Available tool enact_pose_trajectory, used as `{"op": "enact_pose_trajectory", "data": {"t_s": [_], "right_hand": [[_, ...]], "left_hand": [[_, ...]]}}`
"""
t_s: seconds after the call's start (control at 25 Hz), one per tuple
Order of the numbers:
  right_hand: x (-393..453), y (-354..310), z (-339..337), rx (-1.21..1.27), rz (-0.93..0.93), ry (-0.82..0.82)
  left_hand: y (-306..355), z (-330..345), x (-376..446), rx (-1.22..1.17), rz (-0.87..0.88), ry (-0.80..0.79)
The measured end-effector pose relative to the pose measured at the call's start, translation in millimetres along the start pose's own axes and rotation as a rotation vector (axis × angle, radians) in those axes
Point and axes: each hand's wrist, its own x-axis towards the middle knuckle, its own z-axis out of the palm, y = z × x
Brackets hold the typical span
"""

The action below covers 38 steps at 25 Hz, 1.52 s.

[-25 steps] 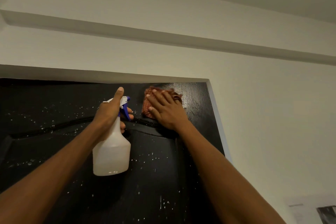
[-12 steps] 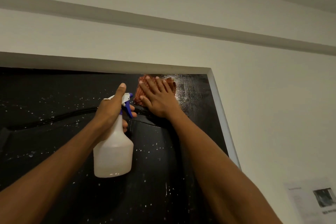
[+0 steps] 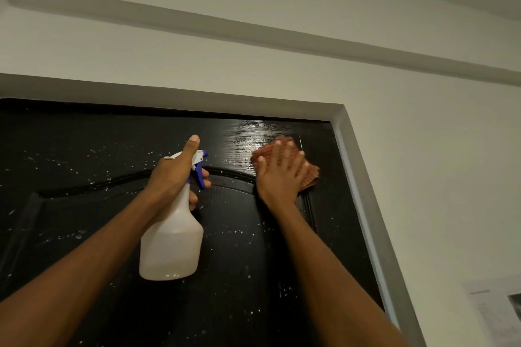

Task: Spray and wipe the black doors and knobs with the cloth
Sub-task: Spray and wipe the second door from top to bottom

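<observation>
I see the right hand (image 3: 282,175) pressing flat, fingers straight, on the cloth (image 3: 308,177), mostly hidden beneath it, centre right. The left hand (image 3: 176,175) grips the spray bottle (image 3: 172,242) mid-frame. The black door (image 3: 84,177), droplet-speckled, runs off the lower edge.

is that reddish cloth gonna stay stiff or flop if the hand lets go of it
Likely floppy: the cloth lies folded in soft layers under the flat right hand. It probably drops once released, since only that pressure pins it to the upright black door.
</observation>
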Motion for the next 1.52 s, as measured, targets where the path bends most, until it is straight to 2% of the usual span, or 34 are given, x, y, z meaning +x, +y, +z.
{"op": "enact_pose_trajectory", "data": {"t_s": [0.12, 0.16, 0.2, 0.24, 0.28, 0.36, 0.4, 0.44, 0.52, 0.68, 0.76, 0.84, 0.92, 1.04, 1.12, 1.2, 1.24, 1.32, 1.44, 1.52], "right_hand": [[11, -25, 11, -0.193, -0.608, -0.14], [20, -20, 9, -0.227, -0.706, -0.146], [26, -11, 8, -0.214, -0.668, -0.097], [30, -4, 8, -0.162, -0.502, -0.007], [33, 0, 9, -0.087, -0.251, 0.078], [39, -12, 6, 0.039, 0.188, 0.112], [42, -31, 8, 0.061, 0.273, 0.105], [45, -50, 11, 0.058, 0.261, 0.096], [46, -95, 24, 0.036, 0.063, 0.044], [31, -166, 49, -0.105, -0.449, -0.079], [26, -175, 48, -0.205, -0.743, -0.179], [28, -154, 44, -0.246, -0.88, -0.221], [39, -114, 37, -0.224, -0.769, -0.15], [52, -45, 20, -0.075, -0.211, 0.031], [55, -27, 8, 0.007, 0.136, 0.068], [57, -47, 10, 0.045, 0.268, 0.078], [58, -70, 16, 0.055, 0.245, 0.078], [54, -121, 31, 0.053, 0.058, 0.021], [22, -185, 60, -0.086, -0.431, -0.087], [4, -194, 64, -0.166, -0.714, -0.193]], "left_hand": [[-9, -19, 8, 0.048, 0.001, 0.038], [-12, -27, 9, 0.062, -0.001, 0.046], [-14, -35, 10, 0.07, -0.006, 0.048], [-17, -45, 11, 0.074, -0.011, 0.05], [-19, -53, 12, 0.08, -0.017, 0.053], [-20, -69, 14, 0.092, -0.023, 0.07], [-20, -78, 17, 0.098, -0.019, 0.08], [-18, -85, 20, 0.103, -0.011, 0.09], [-15, -98, 25, 0.121, 0.017, 0.119], [-22, -114, 28, 0.148, 0.005, 0.152], [-33, -118, 26, 0.143, -0.015, 0.156], [-41, -121, 25, 0.141, -0.05, 0.156], [-43, -122, 26, 0.132, -0.066, 0.154], [-39, -115, 28, 0.134, -0.056, 0.138], [-36, -108, 29, 0.144, -0.043, 0.129], [-35, -107, 30, 0.148, -0.024, 0.161], [-35, -110, 31, 0.149, -0.017, 0.192], [-40, -117, 32, 0.153, -0.023, 0.248], [-54, -126, 27, 0.157, -0.045, 0.28], [-60, -126, 20, 0.185, -0.057, 0.317]]}}
